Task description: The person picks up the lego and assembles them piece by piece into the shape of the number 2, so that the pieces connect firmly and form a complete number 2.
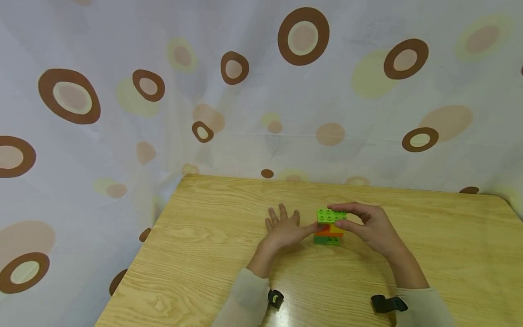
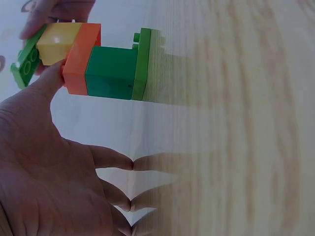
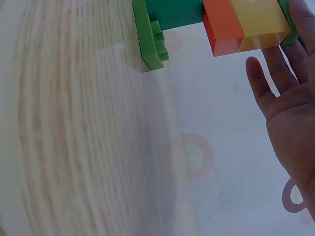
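Observation:
A small tower of toy building bricks stands on the table. From the bottom it has a flat light green brick (image 2: pixel 141 64), a dark green block (image 2: pixel 110 73), a flat orange brick (image 2: pixel 76 66) and a yellow block (image 2: pixel 58 42). Over the yellow block is another flat light green brick (image 1: pixel 327 215), tilted in the left wrist view. My right hand (image 1: pixel 373 229) pinches that top brick between thumb and fingers. On the tower's left, my left hand (image 1: pixel 286 232) has its fingers spread, fingertips down at the tabletop, and its straight thumb at the orange brick's side.
The wooden table (image 1: pixel 196 236) stretches out around the tower. A patterned white curtain (image 1: pixel 253 104) hangs behind it and along its left side. Black straps (image 1: pixel 386 304) sit at both sleeve cuffs.

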The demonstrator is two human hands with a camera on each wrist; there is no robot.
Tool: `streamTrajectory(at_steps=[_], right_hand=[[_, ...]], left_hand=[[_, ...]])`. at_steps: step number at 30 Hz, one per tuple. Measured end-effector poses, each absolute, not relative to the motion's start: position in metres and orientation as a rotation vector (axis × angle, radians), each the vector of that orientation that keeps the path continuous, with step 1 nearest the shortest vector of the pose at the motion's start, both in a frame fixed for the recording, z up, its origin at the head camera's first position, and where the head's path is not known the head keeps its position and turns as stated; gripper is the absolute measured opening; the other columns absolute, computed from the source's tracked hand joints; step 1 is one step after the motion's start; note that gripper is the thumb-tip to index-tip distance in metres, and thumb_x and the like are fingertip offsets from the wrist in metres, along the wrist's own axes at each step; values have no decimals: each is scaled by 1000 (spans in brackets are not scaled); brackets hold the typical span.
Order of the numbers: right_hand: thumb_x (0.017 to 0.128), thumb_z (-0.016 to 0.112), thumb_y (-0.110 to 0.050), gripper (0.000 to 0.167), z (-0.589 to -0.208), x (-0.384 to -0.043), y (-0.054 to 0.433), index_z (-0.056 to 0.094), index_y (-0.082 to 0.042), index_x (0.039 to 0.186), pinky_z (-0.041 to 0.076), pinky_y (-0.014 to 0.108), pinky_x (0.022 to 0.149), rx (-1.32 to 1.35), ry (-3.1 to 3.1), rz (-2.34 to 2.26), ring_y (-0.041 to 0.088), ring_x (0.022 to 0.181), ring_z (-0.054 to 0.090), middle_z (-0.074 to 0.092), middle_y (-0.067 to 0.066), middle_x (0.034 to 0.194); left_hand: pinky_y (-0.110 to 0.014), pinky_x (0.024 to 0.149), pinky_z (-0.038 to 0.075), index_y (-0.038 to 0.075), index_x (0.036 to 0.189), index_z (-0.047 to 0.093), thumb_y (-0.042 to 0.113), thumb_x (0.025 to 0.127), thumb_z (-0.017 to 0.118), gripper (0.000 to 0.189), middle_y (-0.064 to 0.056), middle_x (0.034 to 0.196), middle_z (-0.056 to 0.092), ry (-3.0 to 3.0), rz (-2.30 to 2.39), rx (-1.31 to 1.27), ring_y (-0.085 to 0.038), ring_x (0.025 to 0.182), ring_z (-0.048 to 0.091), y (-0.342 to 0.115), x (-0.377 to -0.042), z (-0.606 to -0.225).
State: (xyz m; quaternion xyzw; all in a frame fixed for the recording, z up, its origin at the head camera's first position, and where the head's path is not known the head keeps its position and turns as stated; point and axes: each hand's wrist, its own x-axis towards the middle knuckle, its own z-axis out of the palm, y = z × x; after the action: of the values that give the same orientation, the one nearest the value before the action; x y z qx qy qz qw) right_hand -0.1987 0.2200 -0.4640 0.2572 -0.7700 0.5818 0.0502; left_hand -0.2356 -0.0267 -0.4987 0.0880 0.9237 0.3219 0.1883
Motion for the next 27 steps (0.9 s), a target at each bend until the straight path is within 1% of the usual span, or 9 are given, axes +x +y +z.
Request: streamTrajectory(at_steps=[4,7,10,14,17,22,23,25,27], right_hand=[[94,75,6,36,-464,-199,221,74,-3,129,49,18,101,749,-2373,1734,8,120,67,74,7,131],[96,74,5,35,-464,-199,222,73,-2,130,54,21,96,758,-2381,1743,9,116,69,74,5,130],[97,72,5,34,-465,-200,222,72,-1,131,56,24,93,774,-2385,1763,10,113,70,73,3,130],[98,72,3,33,-467,-200,222,73,-3,131,56,26,94,763,-2408,1738,10,113,69,74,2,129],[98,74,0,33,-466,-200,221,74,-7,130,55,25,94,738,-2428,1688,9,113,69,74,1,128],[99,74,-3,32,-463,-201,219,75,-10,130,56,26,93,677,-2457,1630,7,112,69,75,3,126],[99,74,-4,32,-462,-200,220,75,-12,131,56,28,94,661,-2475,1610,6,113,68,75,3,126],[99,76,-8,33,-461,-198,220,75,-15,131,55,36,98,646,-2519,1543,4,116,66,75,1,128],[98,78,-12,35,-458,-196,221,75,-20,132,54,40,98,661,-2559,1440,3,116,65,75,-3,128]], left_hand=[[-70,122,-8,10,167,31,101,78,44,128,-22,174,-10,2600,904,250,-49,155,-24,-25,-237,-498],[-68,123,-11,10,167,30,101,78,45,128,-20,173,-13,2587,895,241,-47,154,-28,-25,-239,-500],[-66,124,-11,10,167,30,100,78,46,128,-18,174,-13,2581,898,220,-46,154,-28,-25,-240,-502],[-66,124,-10,11,168,29,100,78,47,127,-19,174,-12,2586,879,210,-46,154,-27,-25,-239,-502],[-68,123,-8,11,168,30,99,79,46,125,-20,174,-11,2603,884,216,-47,155,-25,-25,-237,-497],[-68,123,-9,12,167,31,99,80,46,124,-20,175,-10,2616,896,221,-47,155,-26,-24,-241,-496],[-67,123,-9,12,168,30,99,80,45,124,-19,175,-11,2613,883,221,-46,155,-26,-24,-243,-499],[-67,124,-10,12,168,29,99,79,45,125,-18,174,-12,2600,855,215,-46,154,-27,-24,-243,-501],[-67,124,-9,11,168,30,98,81,46,124,-19,174,-12,2596,841,215,-47,154,-27,-24,-243,-501]])
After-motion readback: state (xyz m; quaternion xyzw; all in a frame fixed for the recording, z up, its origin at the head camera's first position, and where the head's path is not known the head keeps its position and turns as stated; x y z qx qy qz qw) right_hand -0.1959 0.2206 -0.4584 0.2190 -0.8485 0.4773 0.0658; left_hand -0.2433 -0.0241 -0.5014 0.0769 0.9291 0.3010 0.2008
